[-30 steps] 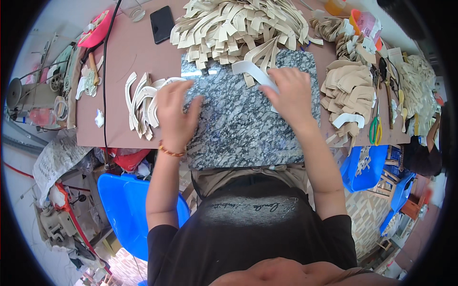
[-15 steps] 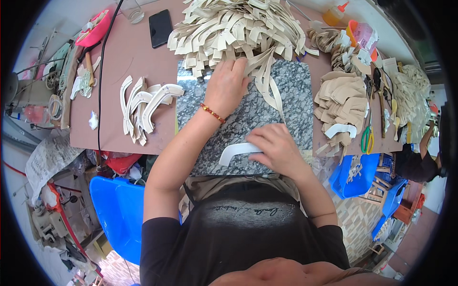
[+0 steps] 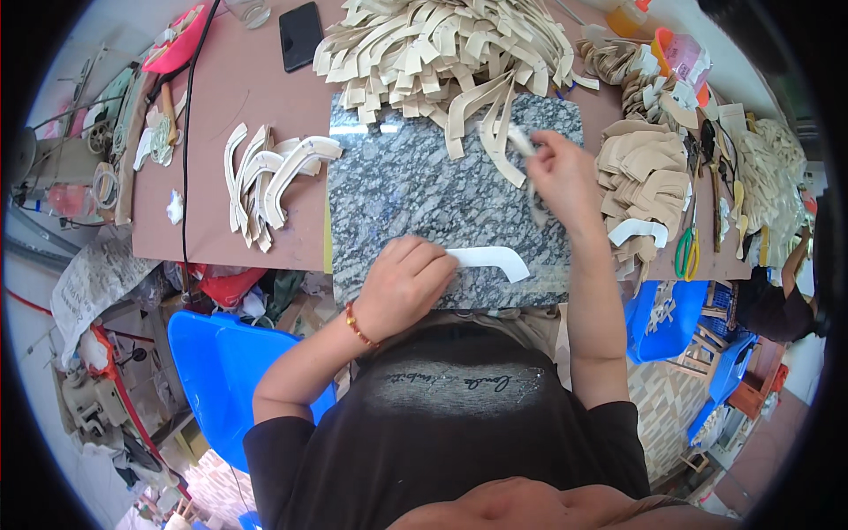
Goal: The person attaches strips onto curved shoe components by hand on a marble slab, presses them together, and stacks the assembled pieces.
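Observation:
A speckled grey stone slab (image 3: 415,190) lies on the brown table in front of me. My left hand (image 3: 402,287), with a bead bracelet on its wrist, presses one end of a white curved piece (image 3: 490,261) flat at the slab's near edge. My right hand (image 3: 561,172) is over the slab's far right corner, fingers pinched on a small pale strip (image 3: 521,141). Long beige strips (image 3: 486,124) hang onto the slab just beside it, spilling from a big heap of beige cut pieces (image 3: 442,44) behind the slab.
Left of the slab lies a stack of curved pale pieces (image 3: 265,181), with a black phone (image 3: 300,35) and a black cable (image 3: 187,132) farther back. Stacks of beige pieces (image 3: 640,172) and green scissors (image 3: 687,252) sit to the right. A blue stool (image 3: 216,367) stands below left. Another person (image 3: 777,300) is at the far right.
My left hand came back from the heap to the near edge and now presses the white piece. My right hand let go of that piece and rose to the slab's far right corner.

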The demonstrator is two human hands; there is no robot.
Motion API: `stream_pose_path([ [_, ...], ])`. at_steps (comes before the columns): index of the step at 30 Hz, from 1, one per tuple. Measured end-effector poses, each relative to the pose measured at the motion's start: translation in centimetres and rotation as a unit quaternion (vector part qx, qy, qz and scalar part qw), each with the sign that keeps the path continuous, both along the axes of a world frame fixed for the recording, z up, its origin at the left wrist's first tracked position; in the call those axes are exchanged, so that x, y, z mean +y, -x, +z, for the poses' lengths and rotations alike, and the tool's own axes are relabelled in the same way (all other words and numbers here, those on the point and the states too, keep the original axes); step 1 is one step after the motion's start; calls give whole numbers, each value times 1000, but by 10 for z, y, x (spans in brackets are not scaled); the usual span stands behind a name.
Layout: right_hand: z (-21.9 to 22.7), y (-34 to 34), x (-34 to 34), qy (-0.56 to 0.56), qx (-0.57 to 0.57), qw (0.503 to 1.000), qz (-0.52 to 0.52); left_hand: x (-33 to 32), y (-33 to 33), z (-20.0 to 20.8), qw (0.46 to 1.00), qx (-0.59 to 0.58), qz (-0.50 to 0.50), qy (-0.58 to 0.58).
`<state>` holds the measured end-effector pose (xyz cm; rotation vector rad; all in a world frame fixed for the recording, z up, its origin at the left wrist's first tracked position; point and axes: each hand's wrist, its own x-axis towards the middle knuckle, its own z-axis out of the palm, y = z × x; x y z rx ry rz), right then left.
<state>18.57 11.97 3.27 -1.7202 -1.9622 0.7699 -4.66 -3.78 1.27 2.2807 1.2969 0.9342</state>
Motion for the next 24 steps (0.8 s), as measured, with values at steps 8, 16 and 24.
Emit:
stream_pose_path([
  [8,47,-39,-49,-166,-16,986,21,-68,29,-28,981,-81,174,-39],
  [16,25,30,-84,234,118,924,278,-80,32,-39,968,-132,210,-38],
  [24,0,50,-88,257,98,932,237,-86,36,-45,974,-104,199,-45],
])
